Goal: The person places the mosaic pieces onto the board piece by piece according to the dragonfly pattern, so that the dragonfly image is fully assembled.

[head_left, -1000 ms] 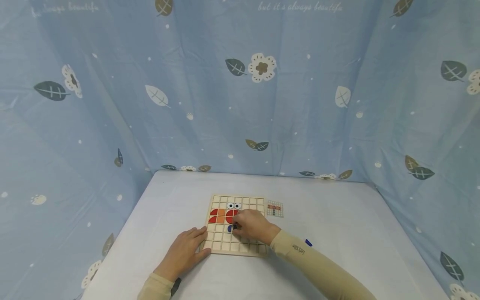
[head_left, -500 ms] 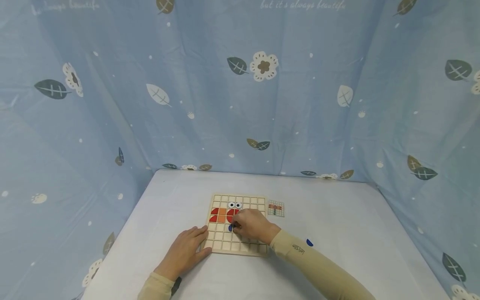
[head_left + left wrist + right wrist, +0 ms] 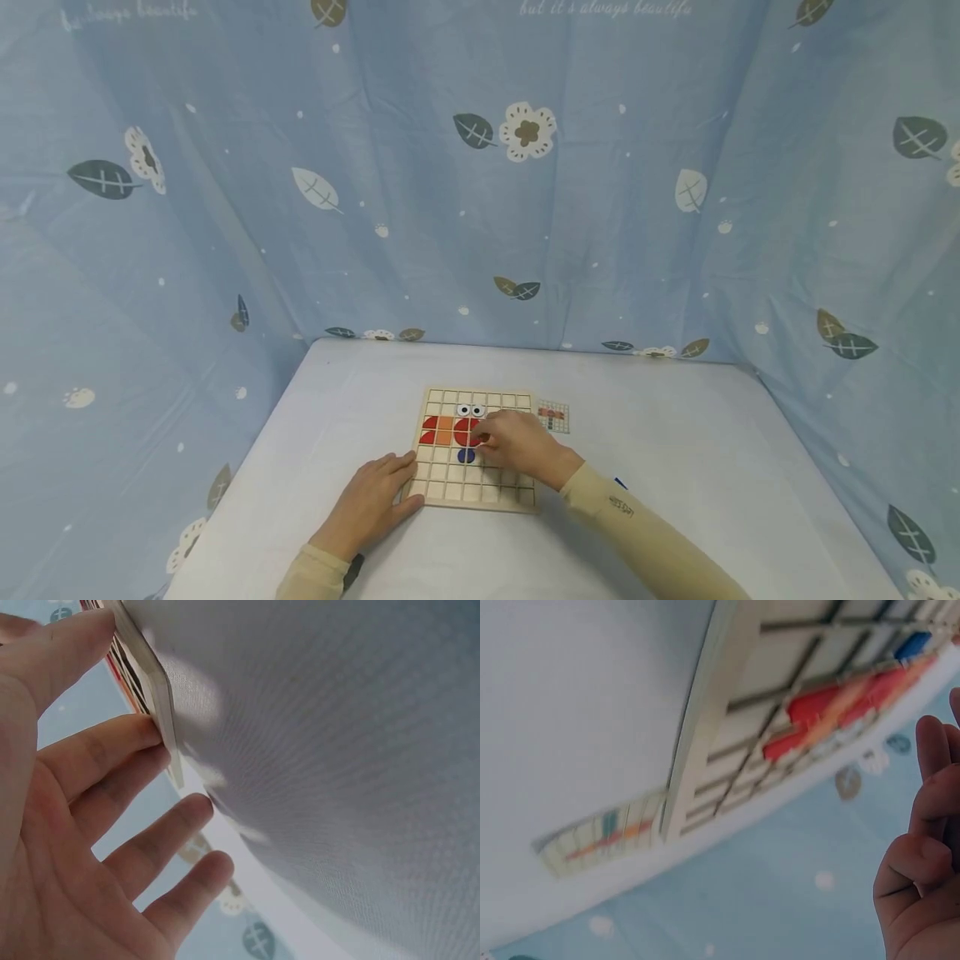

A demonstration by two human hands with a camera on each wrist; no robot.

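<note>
A wooden grid board (image 3: 438,493) lies on the table, with flat coloured pieces in its cells. My left hand (image 3: 367,504) rests at the board's left edge; in the left wrist view its fingers (image 3: 112,746) are spread, with thumb and fingertips against the rim. My right hand (image 3: 521,446) is over the board's right half, its fingers loosely bent beside a red round shape (image 3: 461,433). No piece shows in it. Just below the red shape sits a dark blue round shape (image 3: 466,456). Orange pieces (image 3: 444,431), red pieces (image 3: 429,430) and two eye pieces (image 3: 471,410) are also in the grid.
A small pattern card (image 3: 557,417) lies right of the board, also seen beyond the board's corner in the right wrist view. A loose blue piece (image 3: 621,482) is partly hidden by the right sleeve (image 3: 637,525). Blue patterned cloth (image 3: 405,208) hangs behind the white table (image 3: 675,417).
My right hand has lifted away from the blue pieces and shifted slightly up and right, uncovering the blue round shape. The right sleeve now covers more of the loose blue piece. My left hand stays put.
</note>
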